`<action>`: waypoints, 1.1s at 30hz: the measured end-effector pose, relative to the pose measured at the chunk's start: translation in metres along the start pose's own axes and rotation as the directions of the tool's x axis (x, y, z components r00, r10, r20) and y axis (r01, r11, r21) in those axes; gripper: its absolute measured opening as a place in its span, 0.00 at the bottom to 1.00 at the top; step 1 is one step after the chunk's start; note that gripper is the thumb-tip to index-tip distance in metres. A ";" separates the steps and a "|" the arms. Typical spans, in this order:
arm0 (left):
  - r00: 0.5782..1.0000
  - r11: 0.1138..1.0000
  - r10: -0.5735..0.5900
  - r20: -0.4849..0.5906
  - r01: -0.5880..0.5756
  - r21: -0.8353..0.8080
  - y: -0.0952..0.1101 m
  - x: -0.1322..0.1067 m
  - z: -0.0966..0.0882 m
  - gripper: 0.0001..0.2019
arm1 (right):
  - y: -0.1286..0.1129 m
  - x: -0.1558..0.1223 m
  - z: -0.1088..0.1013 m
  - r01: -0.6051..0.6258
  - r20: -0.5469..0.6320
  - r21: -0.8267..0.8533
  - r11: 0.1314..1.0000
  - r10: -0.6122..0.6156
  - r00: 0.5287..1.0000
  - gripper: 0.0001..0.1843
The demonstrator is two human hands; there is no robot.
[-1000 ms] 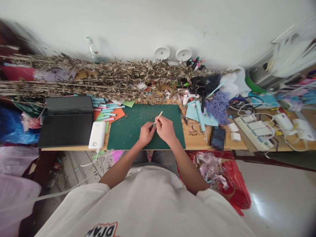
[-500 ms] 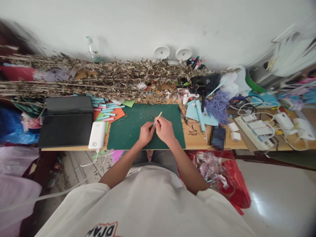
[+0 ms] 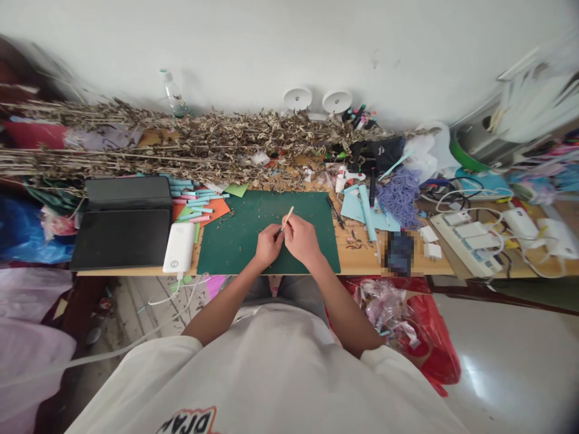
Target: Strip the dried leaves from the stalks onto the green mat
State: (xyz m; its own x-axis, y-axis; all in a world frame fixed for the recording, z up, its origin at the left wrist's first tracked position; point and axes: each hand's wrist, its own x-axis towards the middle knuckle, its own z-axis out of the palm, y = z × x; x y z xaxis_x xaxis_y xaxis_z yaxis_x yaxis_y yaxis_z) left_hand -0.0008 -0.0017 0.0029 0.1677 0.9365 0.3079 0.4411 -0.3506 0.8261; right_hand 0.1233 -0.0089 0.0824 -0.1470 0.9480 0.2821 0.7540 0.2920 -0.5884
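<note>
Fingers [image 3: 290, 224] of the right hand [image 3: 304, 240] pinch a thin pale stick [image 3: 290, 213], its upper end slanting toward the far right. Those of the left hand [image 3: 269, 246] are curled in close beside them at the stick's lower end; whether they grip it too cannot be told, as the contact is hidden. Both hands are over the middle of a dark green mat [image 3: 226, 241] dotted with small crumbs. Along the mat's right edge lies a black pen [image 3: 335, 211]; farther right on the desk [image 3: 353, 263], light blue paper [image 3: 349, 208] lies under a blue roll [image 3: 367, 214], with purple yarn [image 3: 400, 194] next to it. Left of the mat are blue and pink paper rolls [image 3: 199, 210], a white power bank [image 3: 179, 246] and a black tablet [image 3: 122, 238]. Dried stalks [image 3: 253, 135] stretch across the far side.
</note>
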 end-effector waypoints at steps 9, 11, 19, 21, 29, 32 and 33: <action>1.000 1.000 -0.002 -0.010 0.002 -0.011 -0.001 0.000 0.001 0.09 | 0.003 -0.001 0.002 -0.024 -0.006 -0.018 1.000 0.024 1.000 0.10; 1.000 1.000 0.000 -0.018 -0.001 -0.011 -0.001 -0.001 0.001 0.09 | 0.001 -0.001 0.001 -0.032 -0.004 -0.035 0.999 0.032 0.999 0.10; 1.000 1.000 0.017 -0.017 -0.017 -0.021 -0.001 0.000 0.001 0.08 | -0.001 0.000 0.000 -0.037 0.025 -0.044 0.998 0.038 0.999 0.10; 1.000 1.000 0.014 -0.019 -0.014 -0.018 0.000 0.000 0.000 0.08 | 0.001 -0.001 0.002 -0.025 0.020 -0.021 0.999 0.025 0.999 0.10; 1.000 1.000 0.015 -0.008 -0.015 0.004 -0.001 0.000 0.000 0.08 | 0.003 -0.001 0.004 -0.038 -0.001 -0.023 0.999 0.037 0.999 0.11; 1.000 1.000 0.018 -0.014 -0.018 0.001 -0.001 0.001 0.000 0.08 | 0.001 -0.001 0.002 -0.049 0.005 -0.050 0.998 0.049 0.999 0.11; 1.000 1.000 0.018 -0.013 -0.018 -0.005 0.000 0.001 0.000 0.08 | 0.000 -0.001 0.002 -0.054 0.009 -0.055 0.997 0.054 0.998 0.11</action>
State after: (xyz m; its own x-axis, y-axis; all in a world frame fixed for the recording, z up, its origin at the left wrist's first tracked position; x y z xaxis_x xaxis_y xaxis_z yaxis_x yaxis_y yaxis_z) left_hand -0.0004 -0.0011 0.0027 0.1644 0.9302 0.3283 0.4340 -0.3670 0.8227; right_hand 0.1223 -0.0095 0.0806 -0.1115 0.9635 0.2432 0.7951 0.2333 -0.5598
